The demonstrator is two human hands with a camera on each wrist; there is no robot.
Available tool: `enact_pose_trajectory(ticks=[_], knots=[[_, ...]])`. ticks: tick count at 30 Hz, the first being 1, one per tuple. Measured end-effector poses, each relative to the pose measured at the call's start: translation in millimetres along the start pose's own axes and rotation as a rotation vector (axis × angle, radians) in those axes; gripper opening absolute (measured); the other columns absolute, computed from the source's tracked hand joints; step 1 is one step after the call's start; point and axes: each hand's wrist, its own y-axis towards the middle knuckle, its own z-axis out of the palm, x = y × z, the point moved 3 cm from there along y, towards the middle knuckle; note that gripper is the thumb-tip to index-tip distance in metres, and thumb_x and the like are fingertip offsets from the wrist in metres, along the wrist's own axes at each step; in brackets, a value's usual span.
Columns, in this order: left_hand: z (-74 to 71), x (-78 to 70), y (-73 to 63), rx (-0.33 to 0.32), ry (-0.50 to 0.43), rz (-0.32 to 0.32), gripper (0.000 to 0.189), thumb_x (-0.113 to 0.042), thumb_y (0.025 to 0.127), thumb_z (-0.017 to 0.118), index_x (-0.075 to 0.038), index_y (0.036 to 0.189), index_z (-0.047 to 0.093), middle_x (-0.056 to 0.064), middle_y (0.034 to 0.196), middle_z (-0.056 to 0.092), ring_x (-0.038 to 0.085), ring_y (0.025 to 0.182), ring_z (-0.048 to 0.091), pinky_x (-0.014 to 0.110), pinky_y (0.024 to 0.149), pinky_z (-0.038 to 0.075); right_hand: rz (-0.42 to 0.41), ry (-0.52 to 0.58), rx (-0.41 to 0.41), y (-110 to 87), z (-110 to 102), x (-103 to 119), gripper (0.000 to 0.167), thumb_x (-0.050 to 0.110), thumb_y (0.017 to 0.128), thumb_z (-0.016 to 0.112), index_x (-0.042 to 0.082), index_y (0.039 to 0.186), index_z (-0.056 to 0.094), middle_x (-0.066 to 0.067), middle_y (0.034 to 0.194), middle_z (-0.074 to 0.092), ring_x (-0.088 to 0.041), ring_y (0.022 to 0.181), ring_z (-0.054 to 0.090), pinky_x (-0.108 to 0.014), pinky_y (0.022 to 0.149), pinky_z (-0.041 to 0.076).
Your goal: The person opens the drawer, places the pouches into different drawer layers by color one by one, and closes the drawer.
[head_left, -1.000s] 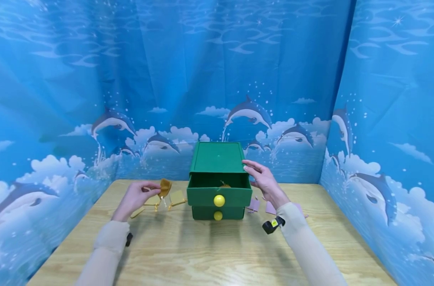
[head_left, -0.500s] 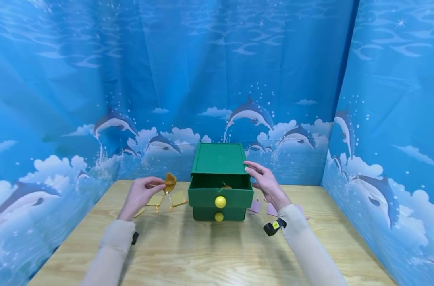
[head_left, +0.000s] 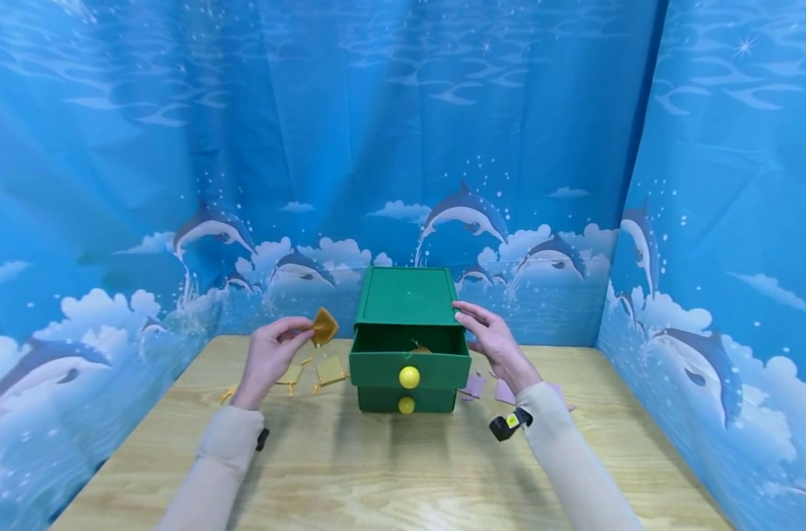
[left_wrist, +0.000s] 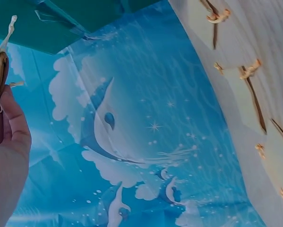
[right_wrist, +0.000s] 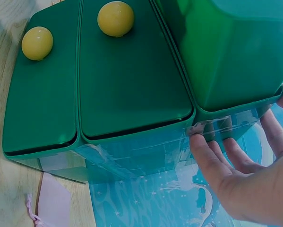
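My left hand (head_left: 273, 358) pinches a golden-brown drawstring pouch (head_left: 324, 327) between thumb and fingers, above the table left of a green drawer cabinet (head_left: 409, 295). In the left wrist view the pouch (left_wrist: 0, 71) shows a whitish cord sticking up. The cabinet's top drawer (head_left: 376, 365), with a yellow knob (head_left: 409, 377), is pulled out; a small brown thing (head_left: 421, 349) lies inside. Two lower drawers are closed in the right wrist view. My right hand (head_left: 495, 341) rests extended fingertips (right_wrist: 196, 140) on the cabinet's right side, near the top edge.
Several pale yellow pouches (head_left: 329, 367) with orange cords lie on the wooden table (head_left: 389, 479) left of the cabinet. Lilac pouches (head_left: 473, 385) lie to its right, partly behind my right arm. A blue dolphin-print curtain (head_left: 310, 184) encloses the back and sides.
My left hand has carried the brown pouch up and to the right, closer to the pulled-out drawer. My right hand has stayed at the cabinet's side.
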Motion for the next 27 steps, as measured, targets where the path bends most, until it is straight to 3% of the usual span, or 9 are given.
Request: enact_pose_trajectory(ticks=[3, 10, 18, 23, 27], knots=[[2.2, -5.7, 1.3, -0.013, -0.005, 0.026, 0.016, -0.014, 0.089, 0.073, -0.012, 0.105, 0.076, 0.009, 0.104, 0.074, 0.019, 0.077, 0.066, 0.018, 0.063, 0.053, -0.002, 0.001, 0.002, -0.5, 0, 0, 0.051, 0.037, 0.099, 0.058, 0.02, 0.146, 0.047, -0.007, 0.156, 0.036, -0.029, 0.146, 0.029, -0.058, 0.114, 0.029], [7.0, -18.8, 5.0, -0.033, -0.013, 0.089, 0.015, -0.012, 0.088, 0.074, -0.014, 0.103, 0.077, 0.005, 0.101, 0.073, 0.004, 0.083, 0.061, 0.015, 0.07, 0.051, -0.002, -0.001, 0.002, -0.3, 0, 0, 0.051, 0.037, 0.099, 0.058, 0.019, 0.146, 0.047, -0.007, 0.156, 0.036, -0.029, 0.147, 0.028, -0.058, 0.114, 0.029], [9.1, -33.4, 9.1, -0.058, -0.101, 0.162, 0.015, -0.012, 0.089, 0.072, -0.013, 0.103, 0.076, 0.009, 0.103, 0.073, 0.018, 0.082, 0.066, 0.014, 0.07, 0.052, 0.006, -0.004, -0.003, 1.0, 0, -1, 0.051, 0.038, 0.099, 0.058, 0.021, 0.146, 0.047, -0.006, 0.156, 0.036, -0.028, 0.147, 0.029, -0.057, 0.115, 0.029], [10.7, -41.8, 11.2, -0.069, -0.122, 0.175, 0.015, -0.013, 0.089, 0.072, -0.012, 0.103, 0.076, 0.009, 0.103, 0.073, 0.008, 0.083, 0.066, 0.013, 0.07, 0.053, 0.007, -0.005, -0.005, 0.7, 0, -1, 0.051, 0.038, 0.099, 0.058, 0.021, 0.146, 0.047, -0.007, 0.156, 0.036, -0.029, 0.147, 0.029, -0.057, 0.114, 0.03], [13.1, -46.6, 12.7, -0.067, -0.144, 0.191, 0.015, -0.012, 0.089, 0.073, -0.011, 0.103, 0.076, 0.009, 0.103, 0.072, 0.009, 0.083, 0.066, 0.015, 0.07, 0.054, 0.007, 0.001, -0.005, 1.3, 0, -2, 0.051, 0.038, 0.099, 0.059, 0.021, 0.146, 0.048, -0.006, 0.156, 0.037, -0.028, 0.146, 0.03, -0.058, 0.115, 0.029]])
